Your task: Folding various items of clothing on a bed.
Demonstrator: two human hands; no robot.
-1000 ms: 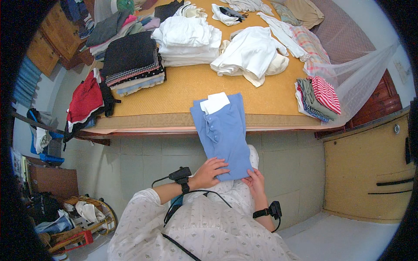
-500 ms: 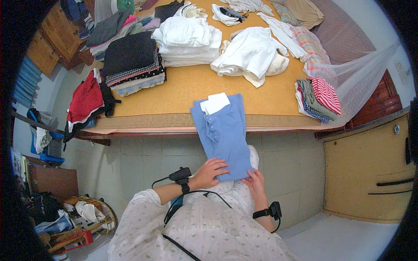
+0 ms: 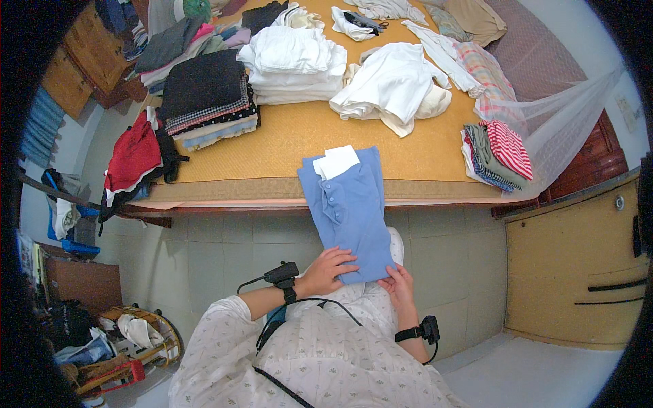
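Observation:
A folded light blue buttoned shirt (image 3: pixel 357 217) stretches from the bed's front edge down to my lap. A white piece of cloth (image 3: pixel 337 162) shows at its far end, above the buttons. My left hand (image 3: pixel 326 269) grips the shirt's near left edge, its fingers over the top of the cloth and the thumb side partly hidden. At the near right corner, my right hand (image 3: pixel 400 282) pinches the shirt between thumb and fingers. Both wrists carry black strapped devices.
On the yellow bed mat (image 3: pixel 272 153) stand a dark clothes stack (image 3: pixel 204 88), a white stack (image 3: pixel 296 64), a loose white garment pile (image 3: pixel 388 81) and a small stack with red stripes (image 3: pixel 507 149). A red garment (image 3: pixel 132 156) hangs at the left corner. A wooden panel (image 3: pixel 571 265) is at right.

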